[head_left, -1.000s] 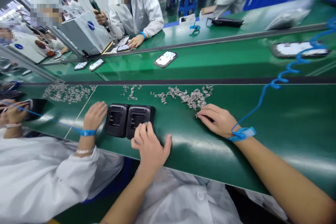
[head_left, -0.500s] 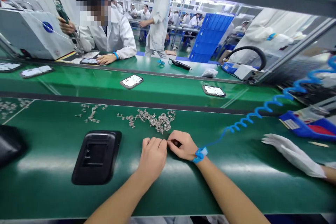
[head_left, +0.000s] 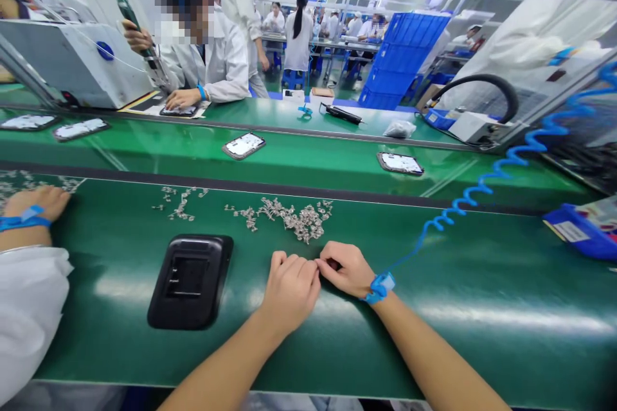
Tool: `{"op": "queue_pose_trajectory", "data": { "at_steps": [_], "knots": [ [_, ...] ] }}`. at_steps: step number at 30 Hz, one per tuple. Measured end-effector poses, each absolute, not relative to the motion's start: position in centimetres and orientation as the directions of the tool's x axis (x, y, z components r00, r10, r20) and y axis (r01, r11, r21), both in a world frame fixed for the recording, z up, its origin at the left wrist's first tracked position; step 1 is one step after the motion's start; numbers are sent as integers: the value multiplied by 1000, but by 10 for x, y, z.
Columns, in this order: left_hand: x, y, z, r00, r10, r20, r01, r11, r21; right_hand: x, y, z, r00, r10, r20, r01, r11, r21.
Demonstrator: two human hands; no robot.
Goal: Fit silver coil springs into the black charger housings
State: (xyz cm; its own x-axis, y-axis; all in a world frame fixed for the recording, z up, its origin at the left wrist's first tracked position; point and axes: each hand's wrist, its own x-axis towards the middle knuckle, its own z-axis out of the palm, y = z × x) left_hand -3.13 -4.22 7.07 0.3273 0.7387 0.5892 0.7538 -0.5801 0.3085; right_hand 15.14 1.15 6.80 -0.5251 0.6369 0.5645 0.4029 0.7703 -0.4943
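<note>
Presently the 2 hands meet at the fingertips above the counter; the fingers of the left hand curl inward and those of the right hand pinch together, though I cannot tell whether they grip anything; the loose metal pieces lie just beyond both; the black cradle rests flat to the left, apart from the fingers, its long axis running away from the person; the left hand is nearer it.

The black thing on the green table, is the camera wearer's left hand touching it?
No, a strip of green table shows between the black thing and the left hand.
</note>
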Motion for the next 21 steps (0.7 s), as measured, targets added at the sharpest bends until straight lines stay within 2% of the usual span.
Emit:
{"op": "queue_pose_trajectory", "data": {
  "at_steps": [7, 16, 21],
  "knots": [
    [-30, -43, 70, 329, 689, 646, 772, -590, 236, 149, 14, 60, -500, 636, 587, 413, 771, -484],
    [-35, -44, 71, 200, 699, 687, 829, -494, 261, 146, 12, 61, -495, 683, 537, 361, 724, -588],
    [-35, -45, 71, 172, 724, 668, 835, -467, 290, 146, 10, 63, -515, 652, 557, 324, 749, -578]
  ]
}}
